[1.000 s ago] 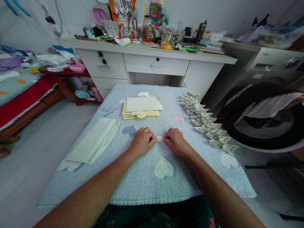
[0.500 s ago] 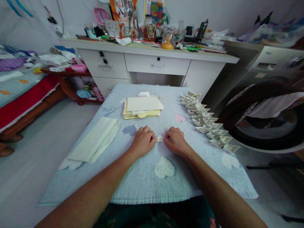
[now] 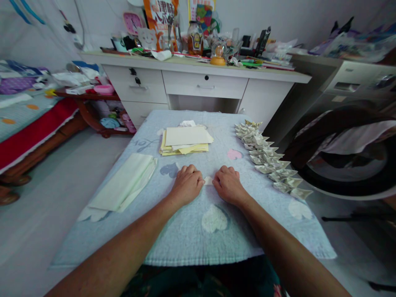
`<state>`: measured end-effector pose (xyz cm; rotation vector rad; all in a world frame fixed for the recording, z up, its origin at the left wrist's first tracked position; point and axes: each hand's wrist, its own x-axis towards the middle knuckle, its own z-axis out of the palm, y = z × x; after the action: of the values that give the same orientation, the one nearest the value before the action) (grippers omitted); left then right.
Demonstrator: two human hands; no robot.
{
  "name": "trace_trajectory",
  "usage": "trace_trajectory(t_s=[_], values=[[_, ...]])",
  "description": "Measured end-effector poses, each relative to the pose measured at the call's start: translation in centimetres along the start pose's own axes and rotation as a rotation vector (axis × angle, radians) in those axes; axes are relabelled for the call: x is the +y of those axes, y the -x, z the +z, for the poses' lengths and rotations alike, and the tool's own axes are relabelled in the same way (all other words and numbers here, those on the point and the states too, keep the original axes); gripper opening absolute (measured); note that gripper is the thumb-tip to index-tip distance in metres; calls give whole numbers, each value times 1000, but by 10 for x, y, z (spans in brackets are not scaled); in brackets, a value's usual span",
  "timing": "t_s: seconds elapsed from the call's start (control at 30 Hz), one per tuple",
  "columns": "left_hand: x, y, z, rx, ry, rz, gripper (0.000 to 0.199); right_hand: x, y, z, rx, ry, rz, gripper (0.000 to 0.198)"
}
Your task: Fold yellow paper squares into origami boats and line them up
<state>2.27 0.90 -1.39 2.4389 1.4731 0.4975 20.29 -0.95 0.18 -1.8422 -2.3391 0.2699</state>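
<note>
Between my two hands a small folded piece of pale paper (image 3: 208,180) lies at the middle of the cloth-covered table (image 3: 185,243). My left hand (image 3: 188,182) is closed on its left end, knuckles up. On the right end, my right hand (image 3: 227,183) is closed too, its fingers curled down. Much of the paper is hidden under the fingers. Beyond the hands sits a stack of cream and yellow paper sheets (image 3: 187,136). Folded paper boats (image 3: 266,159) stand in rows along the table's right side.
A large folded pale-green sheet (image 3: 125,181) lies at the left of the table. Behind the table is a white desk (image 3: 204,84) crowded with jars and small items. A washing machine (image 3: 349,123) stands at the right, a bed (image 3: 34,123) at the left.
The fingers of both hands have curled in slightly around the folded paper. Otherwise the hands, paper and surroundings stay in place.
</note>
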Motion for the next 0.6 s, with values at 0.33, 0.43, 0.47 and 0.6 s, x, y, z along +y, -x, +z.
trace_trajectory(t_s=[0.33,0.43,0.47,0.6], values=[[0,0,2,10,-15,1,12,-4,-1,7,117,-15,-2,31],[0,1,1,21,-27,-33,12,-5,-1,10,136,-3,-8,34],[0,2,1,28,-34,-55,12,-5,-1,11,135,-3,-9,34],[-1,5,0,27,-40,-114,14,-4,-2,12,126,-18,-11,33]])
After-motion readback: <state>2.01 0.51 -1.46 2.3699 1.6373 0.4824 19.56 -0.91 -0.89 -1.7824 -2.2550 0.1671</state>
